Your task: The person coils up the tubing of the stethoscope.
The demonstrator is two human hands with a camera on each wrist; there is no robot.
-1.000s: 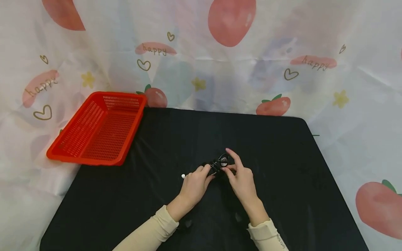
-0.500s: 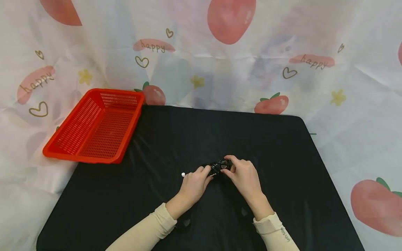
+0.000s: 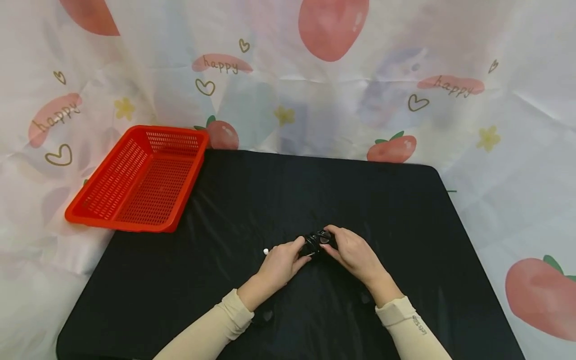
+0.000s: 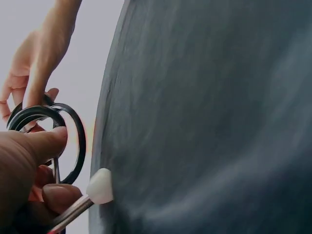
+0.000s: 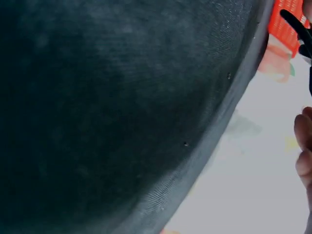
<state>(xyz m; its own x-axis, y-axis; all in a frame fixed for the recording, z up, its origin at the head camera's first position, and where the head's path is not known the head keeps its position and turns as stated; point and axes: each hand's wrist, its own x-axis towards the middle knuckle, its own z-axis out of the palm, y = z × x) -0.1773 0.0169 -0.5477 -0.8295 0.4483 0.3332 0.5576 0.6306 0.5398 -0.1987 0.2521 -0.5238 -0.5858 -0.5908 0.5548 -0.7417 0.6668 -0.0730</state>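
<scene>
A bundle of black coiled cord (image 3: 312, 243) is held between both hands above the black table. My left hand (image 3: 280, 262) grips the left part of the bundle. Out of its far side pokes a thin silver rod (image 4: 73, 212) with a rounded white tip (image 4: 101, 186). My right hand (image 3: 355, 251) pinches the bundle's right end, thumb and fingers around a small round greyish piece (image 3: 324, 240). In the left wrist view, round black loops (image 4: 78, 141) stand out between the two hands. Only fingertips (image 5: 303, 131) and a bit of black cord show at the right wrist view's edge.
An orange-red plastic basket (image 3: 155, 190) with slotted sides stands at the table's back left corner, partly over its edge. The black-covered table (image 3: 382, 200) ends at the back against a white curtain (image 3: 337, 110) printed with fruit and hearts.
My right hand's raised index finger has come down and closed on the bundle's end, and its forearm has swung to the right. My left hand keeps its grip nearly in place.
</scene>
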